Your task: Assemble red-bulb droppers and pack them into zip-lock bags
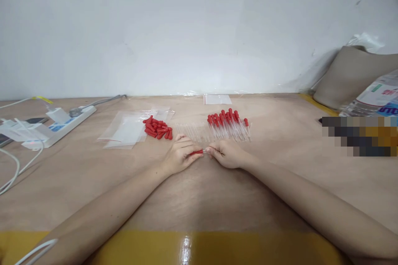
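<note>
My left hand is closed on a red rubber dropper bulb, its open end facing right. Opposite it, my right hand pinches a thin clear glass tube whose end meets the bulb's mouth; how far it sits inside I cannot tell. Behind my left hand lies a pile of loose red bulbs. A row of bare clear tubes lies beyond both hands. Just right of that row are several droppers, clear tubes with red bulbs on their far ends.
Clear plastic bags lie left of the bulbs, and a small bag lies near the wall. A white power strip with chargers and cables stands far left. At right are a large plastic bottle and a grey-brown container.
</note>
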Available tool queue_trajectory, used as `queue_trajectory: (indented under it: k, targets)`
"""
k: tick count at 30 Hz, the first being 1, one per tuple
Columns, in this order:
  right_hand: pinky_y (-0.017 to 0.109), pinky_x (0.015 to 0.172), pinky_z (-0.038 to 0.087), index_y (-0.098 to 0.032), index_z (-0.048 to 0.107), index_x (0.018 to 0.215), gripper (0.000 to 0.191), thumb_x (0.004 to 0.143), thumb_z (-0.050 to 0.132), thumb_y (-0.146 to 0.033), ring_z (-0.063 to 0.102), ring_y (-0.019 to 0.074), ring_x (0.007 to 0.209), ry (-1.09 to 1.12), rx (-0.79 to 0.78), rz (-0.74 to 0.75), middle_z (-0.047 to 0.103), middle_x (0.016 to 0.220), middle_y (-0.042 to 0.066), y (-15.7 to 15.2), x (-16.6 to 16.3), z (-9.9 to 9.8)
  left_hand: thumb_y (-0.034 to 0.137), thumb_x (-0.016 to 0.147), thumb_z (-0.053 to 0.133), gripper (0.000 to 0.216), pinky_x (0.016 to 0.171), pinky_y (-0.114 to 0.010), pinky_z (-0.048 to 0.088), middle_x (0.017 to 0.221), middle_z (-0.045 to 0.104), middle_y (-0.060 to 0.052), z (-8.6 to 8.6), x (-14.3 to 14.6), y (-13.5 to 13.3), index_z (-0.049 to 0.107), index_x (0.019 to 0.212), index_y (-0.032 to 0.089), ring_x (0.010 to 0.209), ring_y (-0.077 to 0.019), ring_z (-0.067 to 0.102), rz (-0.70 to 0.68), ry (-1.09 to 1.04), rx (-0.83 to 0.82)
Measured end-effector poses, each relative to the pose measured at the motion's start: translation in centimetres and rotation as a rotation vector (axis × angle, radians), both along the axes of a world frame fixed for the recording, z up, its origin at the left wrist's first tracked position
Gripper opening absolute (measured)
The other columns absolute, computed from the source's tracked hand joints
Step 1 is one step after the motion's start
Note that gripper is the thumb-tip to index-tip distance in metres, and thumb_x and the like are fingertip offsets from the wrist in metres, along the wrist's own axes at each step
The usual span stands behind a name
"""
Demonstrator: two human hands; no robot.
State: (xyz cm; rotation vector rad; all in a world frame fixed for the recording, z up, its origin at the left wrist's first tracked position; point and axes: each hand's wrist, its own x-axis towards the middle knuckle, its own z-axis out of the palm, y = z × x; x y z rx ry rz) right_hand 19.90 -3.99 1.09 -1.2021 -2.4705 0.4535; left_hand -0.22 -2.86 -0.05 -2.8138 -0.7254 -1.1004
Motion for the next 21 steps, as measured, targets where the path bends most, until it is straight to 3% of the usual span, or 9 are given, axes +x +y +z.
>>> queue_trajectory:
  k: [10, 16, 19, 21]
  targets:
    - [0.022, 0.056, 0.034, -0.018, 0.058, 0.063, 0.044, 0.090, 0.029, -0.038, 0.049, 0.0102, 0.053, 0.057, -0.235, 0.027, 0.056, 0.057, -0.001, 0.8, -0.2, 0.3, 0.029, 0.081, 0.056, 0.010, 0.078, -0.032, 0.034, 0.073, 0.068, 0.001, -0.6, -0.2, 0.4, 0.062, 0.082, 0.022, 0.068, -0.0112, 0.059, 0.033, -0.007, 0.113]
    - [0.022, 0.058, 0.035, -0.019, 0.060, 0.077, 0.027, 0.086, 0.039, -0.034, 0.054, 0.0130, 0.064, 0.073, -0.106, 0.041, 0.063, 0.073, 0.001, 0.7, 0.9, 1.8, 0.045, 0.070, 0.064, 0.034, 0.077, -0.034, 0.032, 0.079, 0.067, -0.002, -0.2, -0.7, 0.9, 0.061, 0.094, 0.022, 0.075, -0.0162, 0.056, 0.229, -0.067, 0.007]
    - [0.021, 0.058, 0.038, -0.017, 0.057, 0.077, 0.026, 0.086, 0.038, -0.032, 0.055, 0.0124, 0.064, 0.129, -0.175, -0.059, 0.064, 0.070, 0.002, 1.4, 3.0, 3.3, 0.045, 0.069, 0.065, 0.037, 0.078, -0.035, 0.032, 0.085, 0.066, -0.003, -0.2, -1.2, 1.0, 0.060, 0.098, 0.022, 0.081, -0.0183, 0.054, 0.313, -0.111, 0.004]
    - [0.022, 0.057, 0.038, -0.016, 0.057, 0.077, 0.027, 0.086, 0.035, -0.030, 0.056, 0.0123, 0.062, 0.122, -0.212, -0.267, 0.066, 0.072, 0.003, 2.3, 5.0, 4.4, 0.042, 0.073, 0.062, 0.031, 0.079, -0.035, 0.032, 0.085, 0.065, -0.003, -0.3, -1.4, 1.1, 0.060, 0.097, 0.022, 0.082, -0.0185, 0.054, 0.332, -0.116, -0.007]
